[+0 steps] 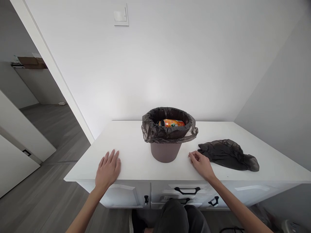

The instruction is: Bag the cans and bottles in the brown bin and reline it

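Observation:
My left hand (108,168) lies flat on the white cabinet top (131,161), palm down with its fingers stretched out, holding nothing. My right hand (201,162) rests on the same surface with fingers curled in and thumb close to them; no object shows in it. Between the hands, a little farther back, stands a brownish-purple trash bin (165,152) lined with a dark translucent garbage bag (160,132), folded over the rim. Inside it lies an orange drink can (173,123); whatever is below is hidden. Beside my right hand, a crumpled dark garbage bag (228,155) is spread out.
The cabinet front has black handles (187,191) right under the top's edge, and my knees are close below it. A white wall with a light switch (120,15) rises behind. On the left, a doorway opens onto a grey floor (63,129).

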The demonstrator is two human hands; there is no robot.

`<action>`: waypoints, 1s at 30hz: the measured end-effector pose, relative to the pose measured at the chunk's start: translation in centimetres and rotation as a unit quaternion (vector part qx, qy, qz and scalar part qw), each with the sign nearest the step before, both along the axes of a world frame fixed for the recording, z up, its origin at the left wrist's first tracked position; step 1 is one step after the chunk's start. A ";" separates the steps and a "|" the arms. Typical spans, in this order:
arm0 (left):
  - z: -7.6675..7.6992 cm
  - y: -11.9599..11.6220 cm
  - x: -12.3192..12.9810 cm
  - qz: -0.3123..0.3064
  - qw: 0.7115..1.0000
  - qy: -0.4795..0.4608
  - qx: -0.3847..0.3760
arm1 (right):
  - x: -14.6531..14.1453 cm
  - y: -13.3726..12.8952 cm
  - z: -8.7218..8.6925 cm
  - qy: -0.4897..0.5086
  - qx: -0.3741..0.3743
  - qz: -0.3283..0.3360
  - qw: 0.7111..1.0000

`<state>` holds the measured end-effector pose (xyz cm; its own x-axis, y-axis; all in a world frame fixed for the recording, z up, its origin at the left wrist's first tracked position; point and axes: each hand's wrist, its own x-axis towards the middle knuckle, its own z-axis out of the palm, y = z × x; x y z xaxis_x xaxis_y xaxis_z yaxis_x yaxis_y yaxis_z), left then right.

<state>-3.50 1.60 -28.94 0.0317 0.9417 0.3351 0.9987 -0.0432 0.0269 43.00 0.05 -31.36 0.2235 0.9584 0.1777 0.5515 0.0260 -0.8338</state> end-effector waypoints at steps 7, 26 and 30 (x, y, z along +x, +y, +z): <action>-0.1 0.0 0.0 -0.002 1.000 -0.005 0.002 | -0.1 -0.2 0.3 0.004 0.017 -0.007 1.000; 0.0 -0.1 0.1 0.002 1.000 0.002 -0.001 | 0.1 -0.2 0.0 0.008 0.014 -0.012 1.000; 0.0 -0.1 0.1 -0.002 1.000 -0.004 -0.002 | 0.1 -0.3 0.1 0.009 0.016 -0.011 1.000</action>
<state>-3.41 1.50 -28.93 0.0334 0.9426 0.3323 0.9983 -0.0473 0.0341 43.05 -0.20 -31.28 0.2475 0.9472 0.2038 0.5367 0.0411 -0.8428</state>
